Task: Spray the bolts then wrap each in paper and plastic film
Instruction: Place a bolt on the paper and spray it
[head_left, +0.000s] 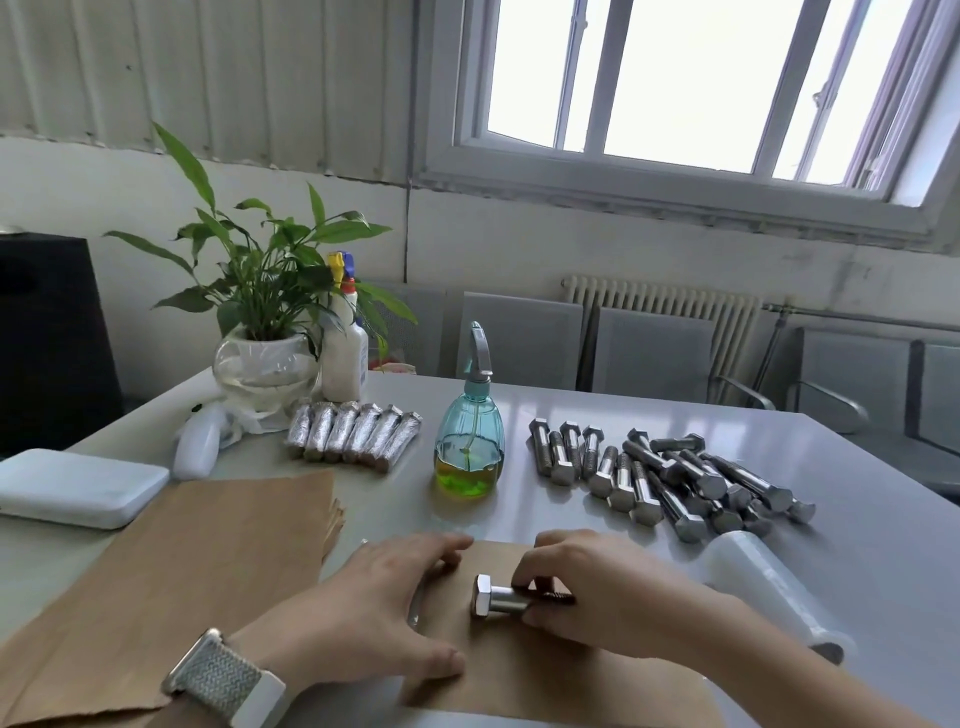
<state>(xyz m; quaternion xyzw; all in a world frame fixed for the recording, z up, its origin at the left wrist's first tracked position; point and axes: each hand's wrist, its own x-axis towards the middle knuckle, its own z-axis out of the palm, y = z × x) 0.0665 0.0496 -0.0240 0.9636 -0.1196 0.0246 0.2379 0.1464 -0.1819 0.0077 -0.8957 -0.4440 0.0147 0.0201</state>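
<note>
A steel hex bolt (496, 598) lies on a sheet of brown paper (524, 670) at the table's near edge. My right hand (592, 587) pinches the bolt's shank, covering its threaded end. My left hand (384, 608) rests flat on the left side of that sheet, fingers spread. Beyond it stands a teal spray bottle (470, 447) with yellow-green liquid. A pile of several bare bolts (660, 478) lies to the right. Several wrapped bolts (353, 436) lie in a row at the back left. A roll of plastic film (769, 587) lies at the right.
A stack of brown paper sheets (208, 561) lies on the left of the grey table (857, 519). A white box (78, 486), a small white bottle (196, 447), a potted plant (265, 358) and a white spray bottle (344, 343) stand behind. Chairs line the far side.
</note>
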